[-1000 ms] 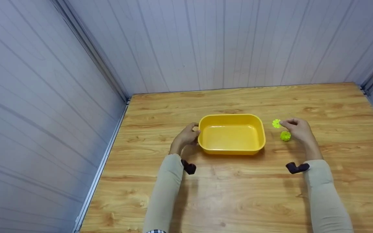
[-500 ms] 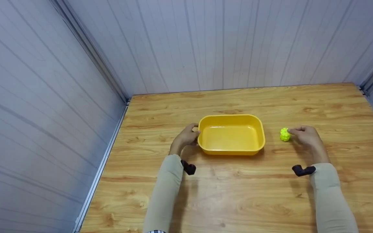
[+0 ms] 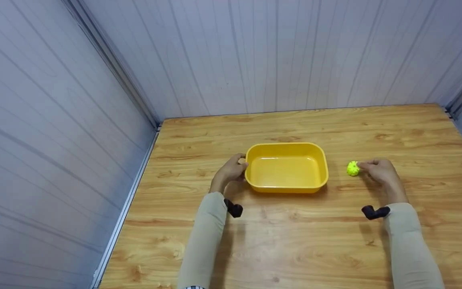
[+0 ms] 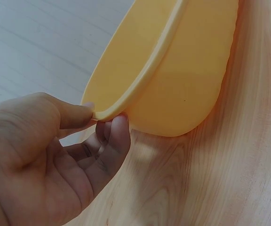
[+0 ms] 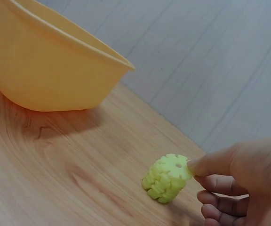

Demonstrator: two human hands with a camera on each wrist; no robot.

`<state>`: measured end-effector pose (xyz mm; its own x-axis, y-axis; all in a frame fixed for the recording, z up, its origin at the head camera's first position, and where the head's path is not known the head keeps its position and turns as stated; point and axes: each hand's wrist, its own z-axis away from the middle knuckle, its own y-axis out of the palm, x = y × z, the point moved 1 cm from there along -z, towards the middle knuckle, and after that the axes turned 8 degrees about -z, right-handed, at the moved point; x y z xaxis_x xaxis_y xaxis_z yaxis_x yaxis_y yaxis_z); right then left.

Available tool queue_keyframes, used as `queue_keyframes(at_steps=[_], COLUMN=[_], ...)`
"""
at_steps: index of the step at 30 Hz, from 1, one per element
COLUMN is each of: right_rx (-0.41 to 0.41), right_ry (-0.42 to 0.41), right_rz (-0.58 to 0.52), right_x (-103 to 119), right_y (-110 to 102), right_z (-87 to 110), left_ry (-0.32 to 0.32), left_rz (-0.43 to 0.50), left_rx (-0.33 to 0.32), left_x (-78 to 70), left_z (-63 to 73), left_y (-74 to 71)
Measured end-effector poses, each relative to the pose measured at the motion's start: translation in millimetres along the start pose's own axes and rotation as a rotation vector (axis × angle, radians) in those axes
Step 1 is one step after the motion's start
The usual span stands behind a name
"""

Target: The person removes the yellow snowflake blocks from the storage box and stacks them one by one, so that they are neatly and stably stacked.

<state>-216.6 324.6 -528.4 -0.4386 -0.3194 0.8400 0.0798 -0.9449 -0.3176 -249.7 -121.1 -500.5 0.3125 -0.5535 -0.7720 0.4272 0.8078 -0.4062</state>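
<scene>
A rectangular yellow plastic tub [image 3: 285, 172] with rounded corners stands on the wooden table with nothing in it. My left hand [image 3: 228, 170] pinches its left rim, thumb on top and fingers below the lip in the left wrist view. Right of the tub is a short stack of yellow-green notched discs [image 5: 160, 182], shaped like little flowers. My right hand [image 3: 382, 171] pinches the edge of the top disc [image 5: 177, 165], which has a small hole in its middle and lies on the stack. In the right wrist view the other fingers curl loosely below.
The wooden table [image 3: 287, 241] ends at a pale panelled back wall [image 3: 255, 56]. Another panelled wall [image 3: 46, 140] with a metal edge strip runs along the left. A dark bracket sits on each sleeve cuff.
My right hand has brought the disc from beyond the stack back toward me and slightly right, down onto the stack. The left hand and the tub have stayed put.
</scene>
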Motion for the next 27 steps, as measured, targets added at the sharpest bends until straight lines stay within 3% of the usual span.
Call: queue_keyframes(at_steps=[4, 19, 27], right_rx=[-0.008, -0.023, -0.031], right_ry=[-0.017, -0.017, -0.015], right_rz=[-0.039, 0.049, 0.073], right_x=[-0.2, -2.3, -3.1], right_y=[0.9, 1.4, 3.3], right_z=[1.8, 2.4, 2.1], left_ry=[0.007, 0.024, -0.007], left_rz=[0.001, -0.008, 0.012], left_rx=[-0.002, 0.003, 0.008], left_x=[0.7, 0.1, -0.2], left_z=[-0.4, 1.8, 1.2], left_y=[0.4, 1.0, 1.2])
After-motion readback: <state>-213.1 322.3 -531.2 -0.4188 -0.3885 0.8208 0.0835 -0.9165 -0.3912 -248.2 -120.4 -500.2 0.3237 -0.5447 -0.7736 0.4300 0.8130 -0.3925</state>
